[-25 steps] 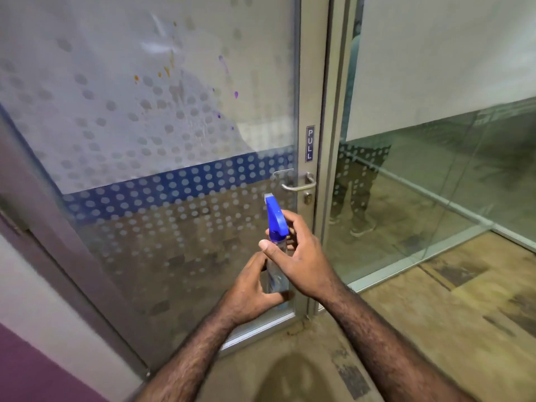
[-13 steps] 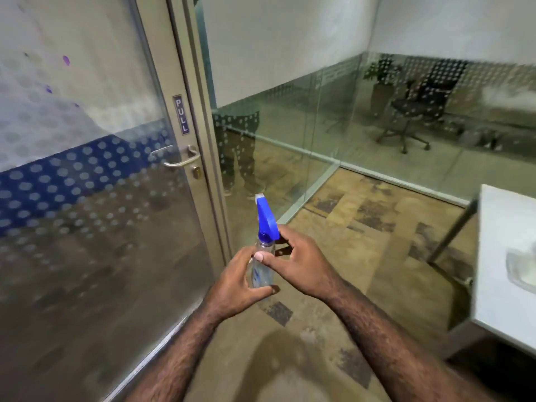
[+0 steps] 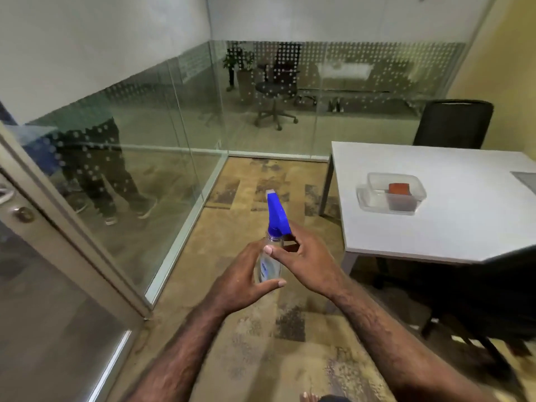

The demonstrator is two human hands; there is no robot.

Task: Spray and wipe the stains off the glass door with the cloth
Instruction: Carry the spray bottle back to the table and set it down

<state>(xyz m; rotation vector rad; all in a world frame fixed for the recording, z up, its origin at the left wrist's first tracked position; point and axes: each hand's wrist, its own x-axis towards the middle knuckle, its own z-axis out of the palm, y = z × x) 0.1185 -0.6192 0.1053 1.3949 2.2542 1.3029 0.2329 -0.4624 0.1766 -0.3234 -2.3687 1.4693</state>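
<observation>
A clear spray bottle point(image 3: 268, 264) with a blue trigger head point(image 3: 277, 214) stands upright between both my hands at the middle of the view. My left hand point(image 3: 242, 278) wraps its lower body. My right hand point(image 3: 307, 256) grips the neck just under the blue head. The glass door point(image 3: 43, 300) is at the far left, only its lower frosted pane, metal frame and lock showing; its stained upper part is out of view. An orange-red cloth point(image 3: 399, 189) lies in a clear plastic container point(image 3: 377, 198) on the white table.
The white table point(image 3: 452, 221) stands at the right with a black chair point(image 3: 452, 123) behind it and another dark chair under its near edge. Glass partition walls run from left to back. A person's legs show behind the left partition. Patterned carpet covers the floor.
My view has swung right, away from the door's stained pane toward the table. Both hands keep holding the spray bottle in front of me.
</observation>
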